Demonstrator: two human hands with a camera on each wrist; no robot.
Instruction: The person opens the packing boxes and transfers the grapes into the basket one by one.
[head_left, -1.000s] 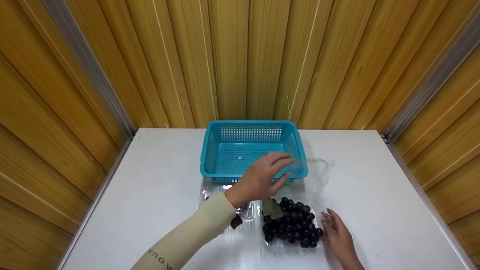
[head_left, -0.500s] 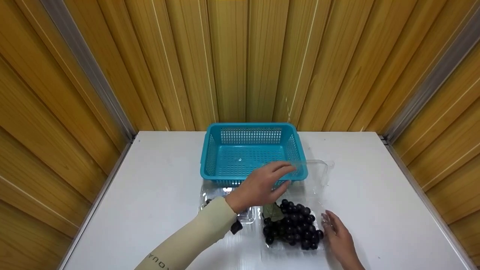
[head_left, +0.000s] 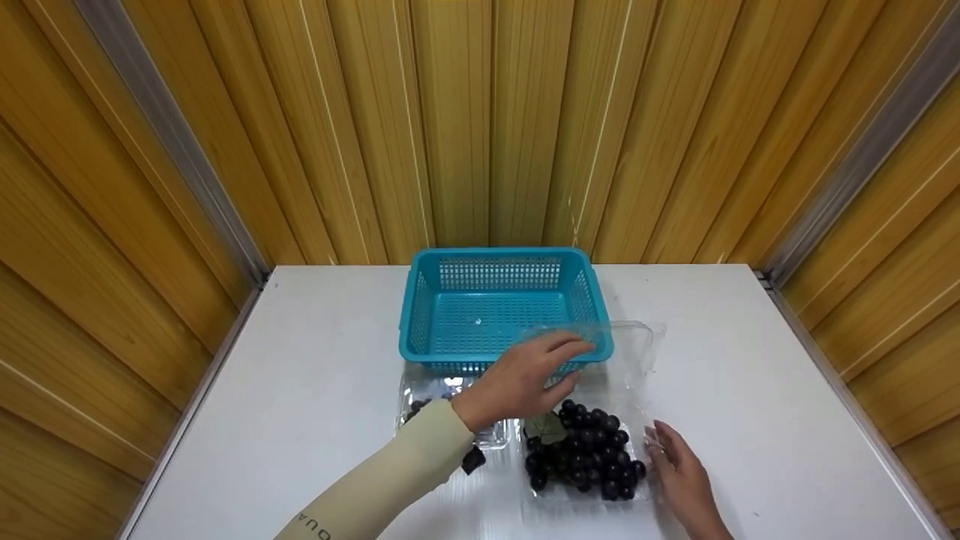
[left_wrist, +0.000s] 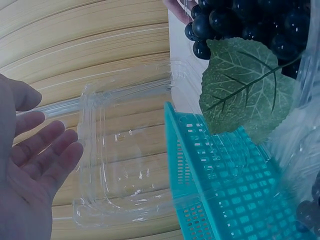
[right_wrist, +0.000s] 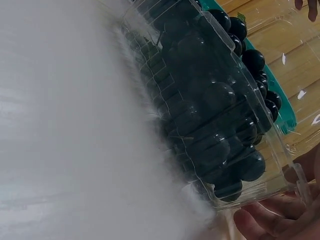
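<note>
A clear plastic clamshell container (head_left: 636, 352) stands with its lid raised. In its base lies a bunch of black grapes (head_left: 589, 450) with a green leaf (left_wrist: 247, 87) at the left. My left hand (head_left: 521, 375) hovers by the raised lid, fingers and thumb loosely bent and spread. In the left wrist view its fingertips are close to the lid's edge; contact is hard to tell. My right hand (head_left: 681, 472) pinches the container's right edge. The right wrist view shows thumb and fingers (right_wrist: 272, 215) on either side of the rim.
A blue plastic basket (head_left: 409, 322) with nothing in it stands behind the containers, the raised lid partly over its front right corner. A second clear container (head_left: 409, 394) with dark grapes sits left, partly under my left forearm. Wood-patterned walls (head_left: 495, 127) enclose the white table (head_left: 322, 352).
My left hand has sunk slightly towards me, its fingers still spread beside the lid. The right hand stays at the container's edge. The whole head view has shifted a little.
</note>
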